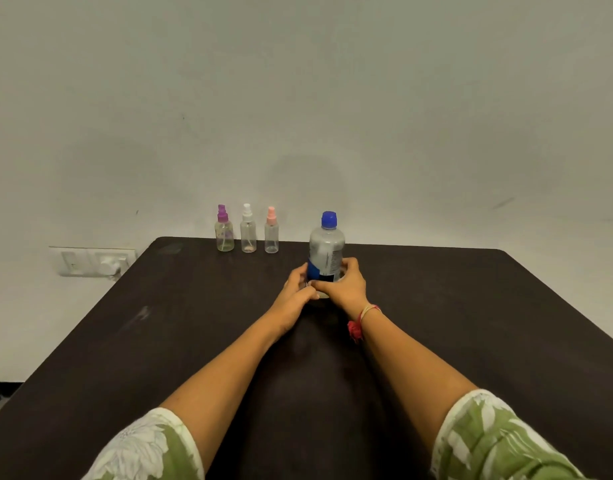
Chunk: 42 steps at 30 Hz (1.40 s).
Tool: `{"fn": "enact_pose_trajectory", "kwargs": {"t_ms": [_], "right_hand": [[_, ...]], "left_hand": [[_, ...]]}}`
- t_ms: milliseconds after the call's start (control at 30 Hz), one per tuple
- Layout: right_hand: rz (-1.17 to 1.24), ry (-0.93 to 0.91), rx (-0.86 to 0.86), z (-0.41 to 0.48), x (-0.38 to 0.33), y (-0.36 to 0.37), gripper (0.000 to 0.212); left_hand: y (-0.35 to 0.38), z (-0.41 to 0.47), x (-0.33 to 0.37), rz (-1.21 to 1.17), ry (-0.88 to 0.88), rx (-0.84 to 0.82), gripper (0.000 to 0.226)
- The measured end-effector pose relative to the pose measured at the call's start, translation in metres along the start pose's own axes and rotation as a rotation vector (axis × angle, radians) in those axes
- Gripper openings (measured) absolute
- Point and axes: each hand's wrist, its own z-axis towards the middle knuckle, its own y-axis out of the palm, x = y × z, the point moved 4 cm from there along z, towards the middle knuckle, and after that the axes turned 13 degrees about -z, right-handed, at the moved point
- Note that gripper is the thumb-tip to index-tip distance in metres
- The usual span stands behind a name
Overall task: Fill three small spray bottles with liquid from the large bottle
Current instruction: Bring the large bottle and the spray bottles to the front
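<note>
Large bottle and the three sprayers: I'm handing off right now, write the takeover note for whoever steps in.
Left hand and right hand: both wrapped around the lower part of the large bottle, which stands upright on the dark table, blue cap on.
Spray bottles: purple-topped, white-topped and pink-topped stand in a row at the table's far edge, left of the large bottle, tops on. They look empty, though that is hard to tell at this distance.
Done: nothing poured yet.
Left: uncap the large bottle, take off each spray top, fill all three, close them again.
</note>
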Motion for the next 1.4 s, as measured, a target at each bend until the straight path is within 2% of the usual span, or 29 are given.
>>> {"fn": "enact_pose_trajectory", "kwargs": {"t_ms": [300,533,700,767,833,900,1000,1200,1400], "right_hand": [[-0.012,-0.004,0.044,-0.071,0.024,-0.044,0.066],[-0.075,-0.036,0.103,-0.11,0.042,-0.07,0.069],[-0.127,-0.049,0.108,-0.133,0.05,-0.086,0.067],[-0.135,-0.045,0.113,-0.14,0.054,-0.09,0.065],[-0.136,-0.039,0.099,-0.144,0.058,-0.093,0.071],[-0.103,-0.04,0.085,-0.149,0.061,-0.094,0.085],[0.002,-0.049,0.119,-0.156,0.06,-0.095,0.095],[0.023,0.006,0.191,-0.163,0.06,-0.103,0.075],[0.031,0.037,0.129,-0.169,0.06,-0.105,0.078]], "left_hand": [[0.041,-0.06,-0.009,-0.005,0.02,-0.024,0.06],[0.075,-0.087,-0.018,0.033,0.086,-0.037,0.073],[0.092,-0.098,-0.025,0.065,0.153,-0.022,0.04],[0.093,-0.099,-0.026,0.071,0.168,-0.012,0.037],[0.092,-0.1,-0.026,0.065,0.178,0.002,0.039],[0.089,-0.101,-0.026,0.066,0.178,-0.001,0.044],[0.092,-0.104,-0.024,0.086,0.178,-0.063,0.054],[0.095,-0.107,-0.022,0.103,0.189,-0.066,0.057],[0.094,-0.106,-0.023,0.06,0.222,-0.047,0.048]]}}
